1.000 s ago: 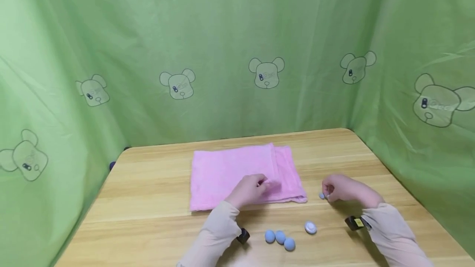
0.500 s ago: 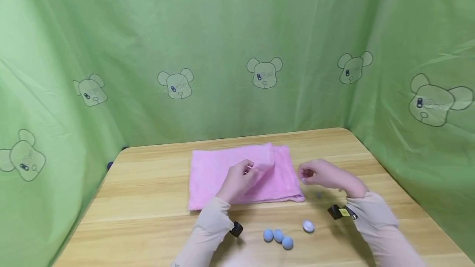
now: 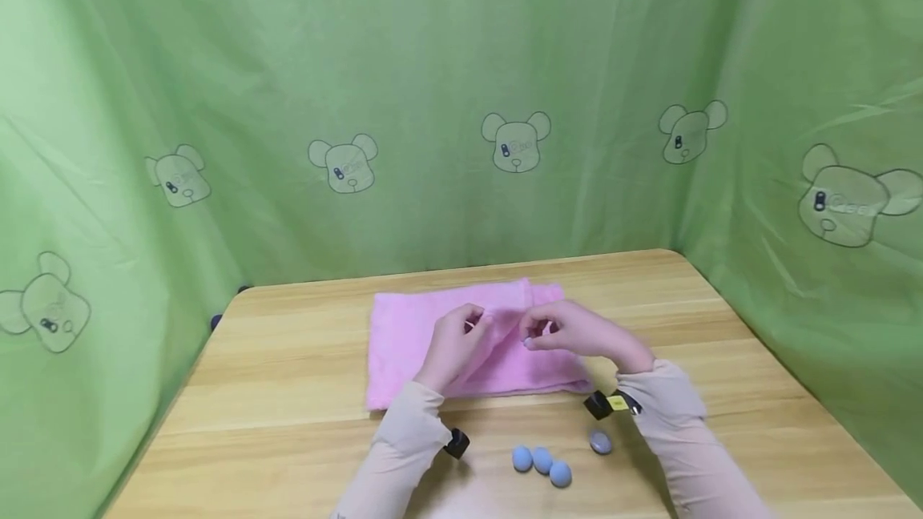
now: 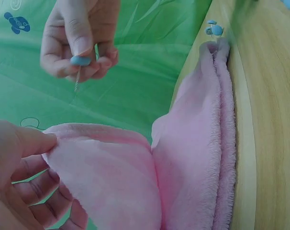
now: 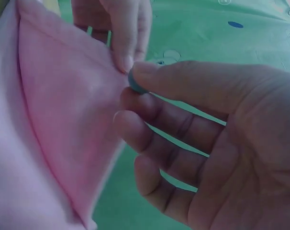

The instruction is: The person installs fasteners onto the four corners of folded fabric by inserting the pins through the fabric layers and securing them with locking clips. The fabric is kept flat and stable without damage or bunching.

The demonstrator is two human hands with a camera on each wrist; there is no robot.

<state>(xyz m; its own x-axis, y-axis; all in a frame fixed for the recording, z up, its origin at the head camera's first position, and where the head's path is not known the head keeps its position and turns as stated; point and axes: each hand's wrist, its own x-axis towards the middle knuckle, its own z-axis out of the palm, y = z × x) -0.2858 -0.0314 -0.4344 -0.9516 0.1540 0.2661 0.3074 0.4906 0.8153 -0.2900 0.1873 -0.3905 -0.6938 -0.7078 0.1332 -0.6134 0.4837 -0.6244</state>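
A pink fleecy towel (image 3: 404, 343) lies folded on the table, its upper layer raised at one corner. My left hand (image 3: 454, 343) pinches that corner between thumb and fingers, holding it above the lower layer. Over the towel's right part, my right hand (image 3: 577, 331) pinches a twist pin (image 4: 81, 61) by its round blue head. The pin's thin spiral metal shaft points away from the fingertips in the left wrist view. In the right wrist view the blue head (image 5: 137, 84) appears close to the raised corner; whether they touch I cannot tell.
Three round blue pieces (image 3: 542, 460) sit in a row near the table's front. A pale disc-like piece (image 3: 600, 442) lies just right of them, below the right wrist. Green curtains (image 3: 433, 102) enclose the wooden table (image 3: 288, 359) at the back and sides.
My right hand has lifted the pin from the table right of the towel and carried it left over the towel. My left hand has raised the corner and shifted slightly left.
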